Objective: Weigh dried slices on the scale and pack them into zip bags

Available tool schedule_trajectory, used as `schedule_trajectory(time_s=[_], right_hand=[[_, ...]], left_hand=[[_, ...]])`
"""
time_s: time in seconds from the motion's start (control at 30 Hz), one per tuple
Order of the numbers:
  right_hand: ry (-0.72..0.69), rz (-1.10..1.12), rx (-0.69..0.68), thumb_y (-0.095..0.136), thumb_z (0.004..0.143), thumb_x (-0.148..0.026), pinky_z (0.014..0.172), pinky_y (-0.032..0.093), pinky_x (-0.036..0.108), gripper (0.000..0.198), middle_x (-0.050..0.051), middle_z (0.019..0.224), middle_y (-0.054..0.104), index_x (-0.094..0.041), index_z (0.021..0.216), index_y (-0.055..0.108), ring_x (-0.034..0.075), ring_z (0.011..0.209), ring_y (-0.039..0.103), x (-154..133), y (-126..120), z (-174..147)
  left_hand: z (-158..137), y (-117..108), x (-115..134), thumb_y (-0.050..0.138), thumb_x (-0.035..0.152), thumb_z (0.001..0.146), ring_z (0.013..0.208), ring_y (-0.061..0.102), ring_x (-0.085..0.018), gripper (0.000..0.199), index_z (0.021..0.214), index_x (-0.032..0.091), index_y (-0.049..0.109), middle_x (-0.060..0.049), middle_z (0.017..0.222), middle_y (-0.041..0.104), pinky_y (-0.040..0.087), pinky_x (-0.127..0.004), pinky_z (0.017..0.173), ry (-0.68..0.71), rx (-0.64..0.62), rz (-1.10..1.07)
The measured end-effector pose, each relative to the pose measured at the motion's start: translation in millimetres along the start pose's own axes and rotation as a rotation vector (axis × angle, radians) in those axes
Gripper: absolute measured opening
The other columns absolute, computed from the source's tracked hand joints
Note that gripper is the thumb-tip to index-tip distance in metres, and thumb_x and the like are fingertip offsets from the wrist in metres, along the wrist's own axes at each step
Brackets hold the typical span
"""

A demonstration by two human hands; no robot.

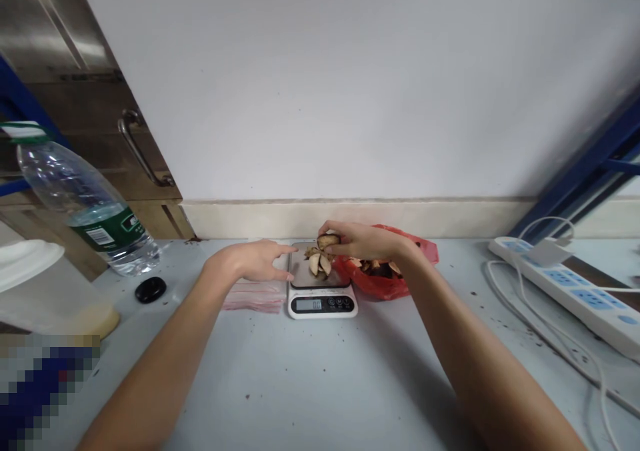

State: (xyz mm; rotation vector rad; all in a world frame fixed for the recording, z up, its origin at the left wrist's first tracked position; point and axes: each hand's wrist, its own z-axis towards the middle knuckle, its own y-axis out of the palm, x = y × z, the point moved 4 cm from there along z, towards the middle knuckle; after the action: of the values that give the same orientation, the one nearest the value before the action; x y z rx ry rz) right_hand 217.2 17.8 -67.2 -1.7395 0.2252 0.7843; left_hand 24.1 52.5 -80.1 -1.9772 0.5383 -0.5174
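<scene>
A small kitchen scale (323, 306) with a white front and a metal pan lies flat on the table, its display reading what looks like 0.0. Pale, cracked pieces (319, 264) that look like dried mushrooms are on or just over the pan. My right hand (350, 237) reaches in from the right, thumb and fingers closed around a brown dried mushroom (329, 241) above the pan. Beside the scale's left edge, my left hand (257, 261) has its fingers apart and holds nothing. Partly under it lie clear plastic bags with red stripes (254, 297).
A red plastic bag (383, 287) with brown dried pieces sits right of the scale. On the left are a water bottle (95, 211), a black lid (151, 289) and a translucent container (45, 291). A power strip (570, 284) with white cables lies right; a wall (350, 104) rises behind.
</scene>
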Motion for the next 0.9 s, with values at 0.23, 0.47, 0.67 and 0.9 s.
schedule_trajectory(time_s=[0.23,0.47,0.67,0.9], right_hand=[[-0.039,-0.051,0.134,0.056,0.083,-0.027,0.069,0.046,0.027,0.023,0.004,0.099,0.069,-0.021,0.105,0.060,0.018,0.083,0.062,0,-27,-18],[-0.026,-0.005,0.086,0.060,0.073,-0.030,0.068,0.048,0.028,0.036,0.003,0.089,0.070,-0.019,0.107,0.064,0.019,0.079,0.063,6,-38,-31],[0.103,-0.135,-0.124,0.063,0.067,-0.026,0.071,0.049,0.029,0.029,0.003,0.094,0.076,-0.021,0.093,0.074,0.023,0.085,0.067,24,-37,-36],[0.265,-0.265,0.149,0.060,0.072,-0.022,0.071,0.050,0.026,0.027,0.002,0.100,0.075,-0.023,0.093,0.076,0.021,0.089,0.067,51,-52,-34]], left_hand=[[-5,-7,-13,0.056,0.055,0.088,0.132,0.056,-0.028,0.077,0.157,0.030,0.033,-0.011,0.153,0.050,0.044,-0.036,0.106,-0.043,0.014,-0.032],[-15,-15,-11,0.056,0.050,0.089,0.124,0.060,-0.024,0.076,0.158,0.028,0.031,-0.011,0.149,0.054,0.044,-0.032,0.105,-0.118,-0.014,-0.009],[-16,-15,-8,0.054,0.053,0.089,0.123,0.061,-0.025,0.075,0.158,0.031,0.032,-0.010,0.147,0.056,0.045,-0.032,0.103,-0.100,-0.017,-0.008],[-15,-15,-5,0.052,0.053,0.089,0.122,0.062,-0.025,0.075,0.158,0.028,0.033,-0.011,0.145,0.058,0.046,-0.031,0.100,-0.088,-0.012,0.024]])
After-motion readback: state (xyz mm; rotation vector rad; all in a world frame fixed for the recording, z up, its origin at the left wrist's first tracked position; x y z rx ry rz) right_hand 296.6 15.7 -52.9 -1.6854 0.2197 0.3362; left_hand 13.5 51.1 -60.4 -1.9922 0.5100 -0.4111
